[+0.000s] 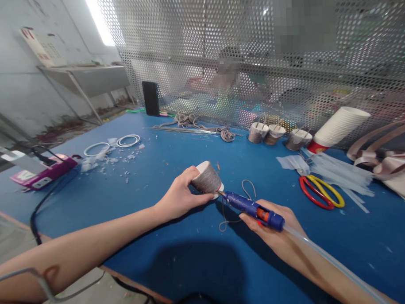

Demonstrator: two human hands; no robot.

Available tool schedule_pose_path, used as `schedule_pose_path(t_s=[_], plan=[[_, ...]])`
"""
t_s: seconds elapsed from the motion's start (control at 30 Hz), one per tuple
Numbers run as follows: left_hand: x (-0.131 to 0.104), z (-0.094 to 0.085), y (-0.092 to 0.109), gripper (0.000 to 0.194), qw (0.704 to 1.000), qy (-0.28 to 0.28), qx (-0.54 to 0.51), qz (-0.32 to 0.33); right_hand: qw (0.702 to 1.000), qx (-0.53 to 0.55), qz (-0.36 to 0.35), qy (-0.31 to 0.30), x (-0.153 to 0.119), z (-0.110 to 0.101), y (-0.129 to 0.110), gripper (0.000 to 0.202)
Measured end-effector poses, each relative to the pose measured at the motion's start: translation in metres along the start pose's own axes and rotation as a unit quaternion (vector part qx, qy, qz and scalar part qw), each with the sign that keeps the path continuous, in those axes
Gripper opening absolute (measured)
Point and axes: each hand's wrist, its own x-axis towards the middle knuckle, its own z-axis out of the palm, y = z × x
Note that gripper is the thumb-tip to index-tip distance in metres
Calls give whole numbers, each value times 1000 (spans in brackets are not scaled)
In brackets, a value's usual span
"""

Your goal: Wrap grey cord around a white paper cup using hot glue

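Observation:
My left hand point(184, 188) is closed around a small paper cup point(207, 178) wrapped in grey cord, tipped on its side with its base toward my right. In my right hand point(274, 227) is a blue glue gun point(247, 206) with a clear glue stick running out of its back end. Its nozzle meets, or nearly meets, the cup near the base; I cannot tell which. A loose tail of grey cord point(225, 222) trails on the table below the nozzle.
Red and yellow scissors point(321, 192) lie right, beside translucent strips point(339, 169). Behind stand a paper cup stack point(341, 125) and several wrapped cups point(258, 132). Cord bundles point(186, 120), a phone point(150, 98) and a perforated metal screen point(192, 59) are farther back. A purple power strip point(45, 173) sits left.

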Motion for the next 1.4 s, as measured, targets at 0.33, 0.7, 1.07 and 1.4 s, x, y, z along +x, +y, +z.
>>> schedule_pose_path(t_s=[0.33,0.7,1.07,1.4], plan=[[1,0,-2,23,1000,7,16,6,990,24,130,-40,2,-3,5,20],[1,0,0,22,1000,1,1,7,991,51,120,-33,1,3,5,27],[0,1,-2,23,1000,0,-3,6,999,14,33,-12,-1,2,-1,25],[1,1,-1,23,1000,-2,-2,6,995,41,91,-23,-1,2,5,26]])
